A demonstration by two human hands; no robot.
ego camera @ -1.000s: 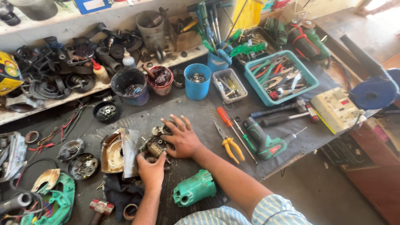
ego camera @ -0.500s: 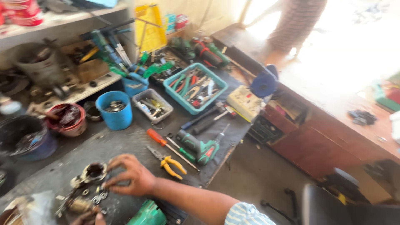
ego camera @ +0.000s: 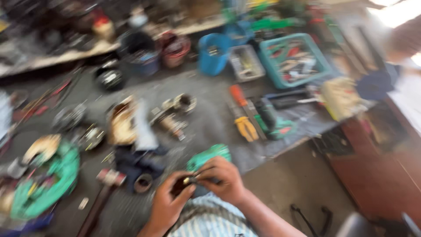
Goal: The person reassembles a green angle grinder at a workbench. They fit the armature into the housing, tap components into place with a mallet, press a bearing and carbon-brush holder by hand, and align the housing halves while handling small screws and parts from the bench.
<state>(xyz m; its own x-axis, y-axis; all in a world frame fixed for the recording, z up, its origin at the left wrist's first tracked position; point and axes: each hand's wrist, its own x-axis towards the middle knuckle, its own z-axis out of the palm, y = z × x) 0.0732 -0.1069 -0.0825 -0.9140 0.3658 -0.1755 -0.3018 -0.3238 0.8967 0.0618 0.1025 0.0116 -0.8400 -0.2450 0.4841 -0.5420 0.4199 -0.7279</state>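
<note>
A small dark part [ego camera: 187, 182], with a pale metal tip showing, sits between both hands just in front of the person's striped shirt [ego camera: 206, 219], near the front edge of the workbench [ego camera: 210, 118]. The left hand [ego camera: 169, 204] cups it from below, fingers curled round its dark body, seemingly to keep it steady. The right hand [ego camera: 221, 177] comes in from the other side with fingertips pinched together on the pale tip; the frame is too blurred to tell whether a tool or a wire is also in that pinch. Holding the part close to the body and off the bench likely gives both hands room to work on it.

Just beyond the part, touching the far side of the right hand in this view, lies a green plastic housing [ego camera: 209, 156]. Left of the part a hammer [ego camera: 103, 193] rests by a dark ring [ego camera: 143, 182] on a dark cloth [ego camera: 136, 162]. Farther left of the part lies a green power tool casing [ego camera: 48, 180], opened up.

Farther out from the part, a metal motor assembly [ego camera: 173, 116] lies on its side on the bench, set apart as if parked within reach. To the right beyond the part are yellow-handled pliers [ego camera: 245, 127], an orange-handled screwdriver [ego camera: 240, 96] and a green drill [ego camera: 272, 120]. Farthest from the part stand a blue cup [ego camera: 213, 52] and a teal tray [ego camera: 294, 59] of hand tools, sorted along the back.
</note>
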